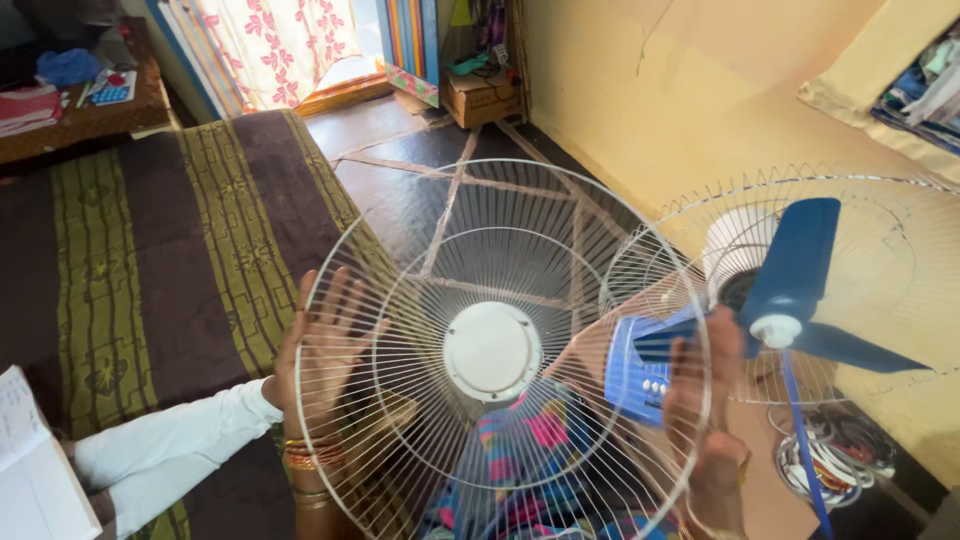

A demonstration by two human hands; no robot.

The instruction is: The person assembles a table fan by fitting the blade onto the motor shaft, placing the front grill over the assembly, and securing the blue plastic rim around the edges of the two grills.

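Hands grip opposite rims of the white wire front fan guard [492,352]: left hand [322,345] flat with fingers spread, right hand [706,385] curled on its edge. Guard hangs before the blue fan blades [790,290]; level, even pressure seems wise.

Glossy white wire-metal fan guard [500,350]; smooth blue plastic blades [795,275]; woven striped cloth bedcover [170,250]

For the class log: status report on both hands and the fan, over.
Left hand and right hand grip front grille by its rim. Fan with blue blades close right, uncovered. Nothing between.
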